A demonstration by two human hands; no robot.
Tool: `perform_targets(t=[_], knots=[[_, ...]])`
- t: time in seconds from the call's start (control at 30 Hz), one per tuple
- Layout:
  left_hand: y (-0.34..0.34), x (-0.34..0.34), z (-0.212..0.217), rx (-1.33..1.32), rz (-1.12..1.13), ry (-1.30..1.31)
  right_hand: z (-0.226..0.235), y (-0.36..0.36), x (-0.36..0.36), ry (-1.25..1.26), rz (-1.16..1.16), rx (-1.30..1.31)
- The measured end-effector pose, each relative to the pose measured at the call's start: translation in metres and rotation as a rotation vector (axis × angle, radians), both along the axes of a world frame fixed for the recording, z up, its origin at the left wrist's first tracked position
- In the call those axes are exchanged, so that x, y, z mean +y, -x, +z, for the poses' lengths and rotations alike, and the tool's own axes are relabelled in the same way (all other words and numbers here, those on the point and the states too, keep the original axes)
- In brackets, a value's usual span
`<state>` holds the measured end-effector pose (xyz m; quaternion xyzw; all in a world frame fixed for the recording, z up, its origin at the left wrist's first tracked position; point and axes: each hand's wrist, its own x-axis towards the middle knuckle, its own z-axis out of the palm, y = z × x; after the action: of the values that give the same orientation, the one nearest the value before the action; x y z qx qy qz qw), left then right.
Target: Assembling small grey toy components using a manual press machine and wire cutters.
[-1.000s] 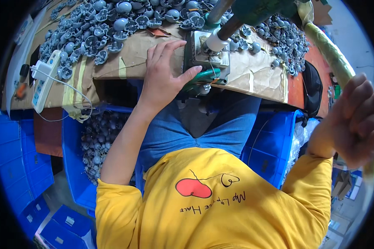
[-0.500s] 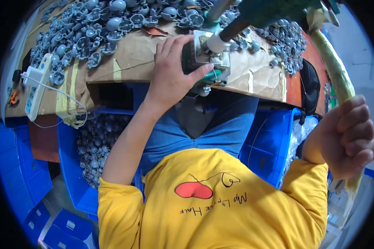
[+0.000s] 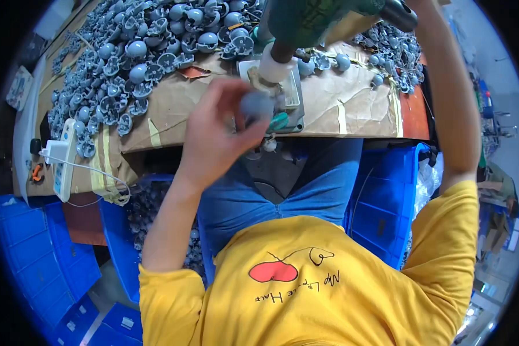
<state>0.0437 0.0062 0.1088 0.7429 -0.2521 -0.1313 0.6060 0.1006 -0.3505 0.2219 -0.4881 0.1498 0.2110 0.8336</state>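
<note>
My left hand [image 3: 209,130], smeared by motion, is closed around a grey plastic ball [image 3: 256,105] just left of the press fixture. The ball sits between my thumb and fingers. Right beside it, the white cylindrical tip [image 3: 275,65] of a green press [image 3: 305,23] stands over a pale block fixture [image 3: 292,92] on the bench. A green piece [image 3: 278,121] lies at the fixture's near side. My right arm reaches up along the right side; of my right hand [image 3: 422,7] only a part shows at the top edge, its fingers out of sight.
Grey ball shells [image 3: 137,49] are heaped over the back left of the paper-covered bench [image 3: 323,118], with smaller grey parts [image 3: 395,49] at back right. A power strip [image 3: 65,164] with a plugged-in white cable is at left. Blue crates [image 3: 380,202] stand below the bench.
My left hand has drawn back from the fixture and now holds a grey ball. My right hand, formerly fisted around the wrapped lever low at right, has risen to the top edge.
</note>
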Motion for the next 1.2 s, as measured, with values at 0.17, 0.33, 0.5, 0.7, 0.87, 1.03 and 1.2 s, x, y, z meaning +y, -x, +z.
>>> perform_targets(t=[0.17,0.33,0.5,0.7,0.87,1.03,1.2], knots=[[0.053,0.067,-0.013,0.349,-0.138,0.479,-0.095,0.134,0.099,0.237,0.115,-0.296],[0.081,0.075,-0.014,0.192,-0.138,0.366,-0.115,0.195,0.204,0.173,0.166,-0.249],[0.08,0.079,-0.015,0.132,-0.146,0.237,-0.119,0.196,0.227,0.25,0.001,-0.556],[0.084,0.084,-0.016,0.138,-0.169,0.211,-0.125,0.2,0.231,0.225,-0.057,-0.666],[0.084,0.085,-0.016,0.141,-0.182,0.218,-0.127,0.204,0.235,0.203,-0.101,-0.658],[0.085,0.086,-0.018,0.271,-0.2,0.293,-0.127,0.204,0.235,0.212,-0.081,-0.644],[0.089,0.08,-0.015,0.144,-0.084,0.286,-0.129,0.2,0.24,-0.059,-0.095,-0.227]])
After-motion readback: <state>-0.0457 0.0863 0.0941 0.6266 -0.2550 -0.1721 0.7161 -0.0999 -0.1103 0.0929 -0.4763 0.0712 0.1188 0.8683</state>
